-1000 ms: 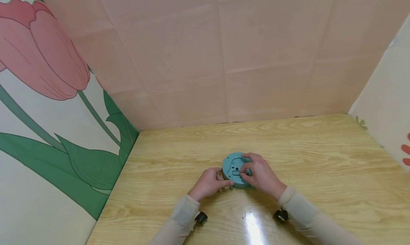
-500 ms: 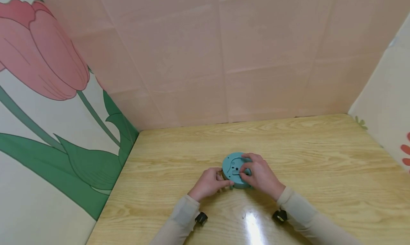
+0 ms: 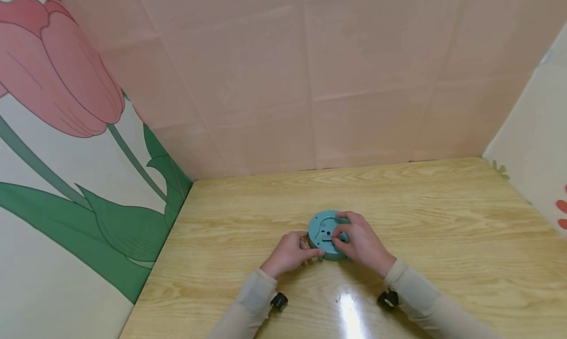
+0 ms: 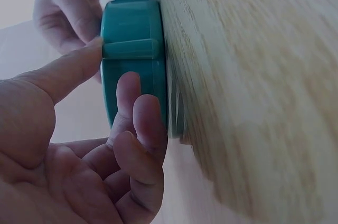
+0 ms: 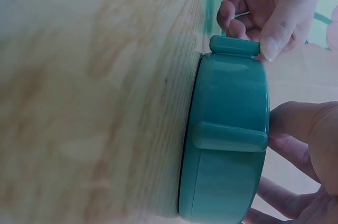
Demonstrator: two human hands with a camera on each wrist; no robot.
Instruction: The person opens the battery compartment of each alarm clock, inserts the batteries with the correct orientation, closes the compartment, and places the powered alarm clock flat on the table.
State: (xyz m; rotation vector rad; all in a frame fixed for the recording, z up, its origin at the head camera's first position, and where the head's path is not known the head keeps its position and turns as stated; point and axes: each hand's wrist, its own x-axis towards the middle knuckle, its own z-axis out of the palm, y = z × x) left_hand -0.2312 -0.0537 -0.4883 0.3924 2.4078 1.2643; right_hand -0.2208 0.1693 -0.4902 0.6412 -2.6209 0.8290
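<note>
Round teal case (image 3: 316, 227): one, lying on the wood-grain tabletop (image 3: 248, 206).
Rectangular recess (image 3: 327, 239): one, in the case's upper face; contents too small to tell.
Left hand (image 3: 288, 253): loosely curled, gripping the case's left rim.
Right hand (image 3: 364, 240): half-closed over the case's right part, fingertips touching it; cannot tell whether they pinch anything.
Peg feet (image 5: 230, 137): two, along the case's side wall (image 5: 227, 92), plain in both wrist views; only the head view shows the recess.

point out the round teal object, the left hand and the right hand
round teal object (image 5: 228, 102): right wrist view, on its curved side
left hand (image 3: 289, 254): head view, on the back of the hand
right hand (image 3: 364, 239): head view, on the back of the hand
</note>
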